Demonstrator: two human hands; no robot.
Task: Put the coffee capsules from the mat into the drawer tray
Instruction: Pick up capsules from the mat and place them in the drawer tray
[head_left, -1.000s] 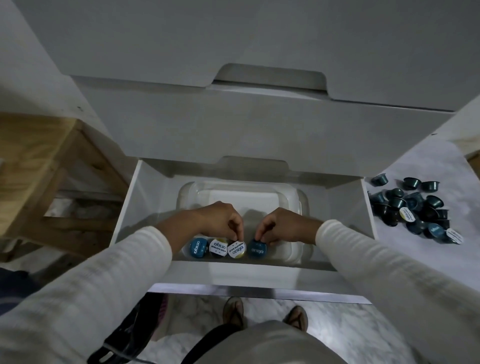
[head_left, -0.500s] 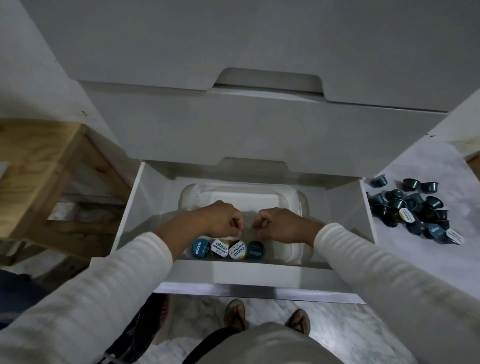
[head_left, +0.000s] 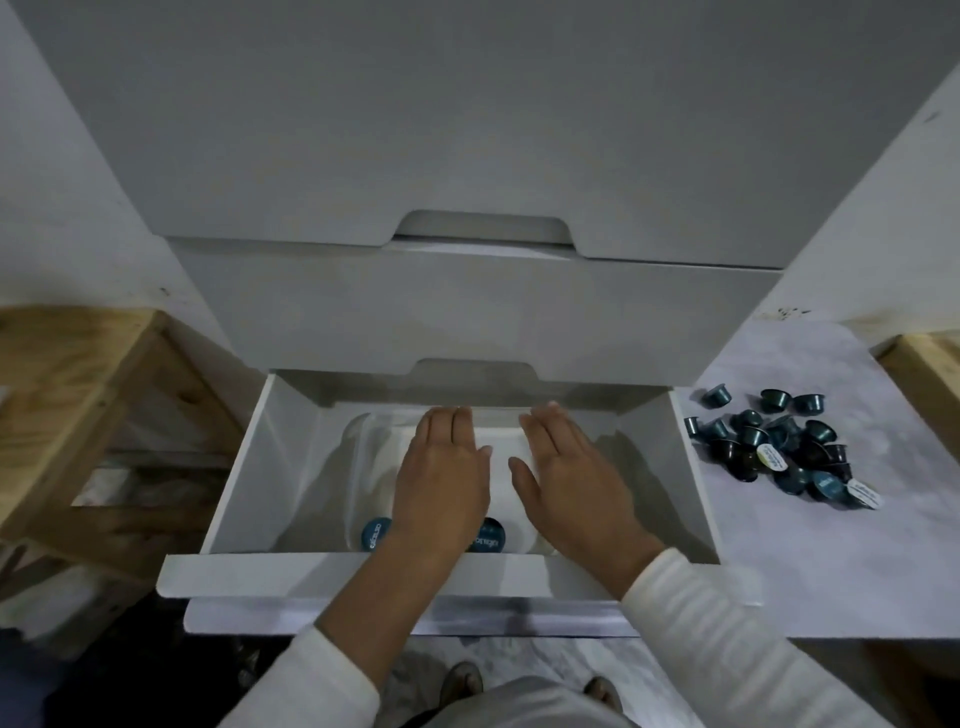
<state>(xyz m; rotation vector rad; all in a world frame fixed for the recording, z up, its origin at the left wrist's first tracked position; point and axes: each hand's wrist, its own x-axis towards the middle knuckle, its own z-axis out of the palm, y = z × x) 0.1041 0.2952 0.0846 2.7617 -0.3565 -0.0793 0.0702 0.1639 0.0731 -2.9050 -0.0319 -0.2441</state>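
White cabinet fronts rise behind the open white drawer (head_left: 244, 467). Both hands, left hand (head_left: 441, 483) and right hand (head_left: 569, 486), hover flat with fingers straight over the clear plastic tray (head_left: 358, 441); two blue-lidded capsules (head_left: 376, 535) show beneath. Reaching right to the heaped dark capsules (head_left: 779, 447) on the pale mat (head_left: 831, 561) seems best.

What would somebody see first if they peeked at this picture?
Two flat, open hands, the left hand and the right hand, stretched over the clear plastic tray inside the open white drawer. Next, the heap of dark teal coffee capsules on the pale mat to the right. Two blue-lidded capsules peek out beneath the left wrist.
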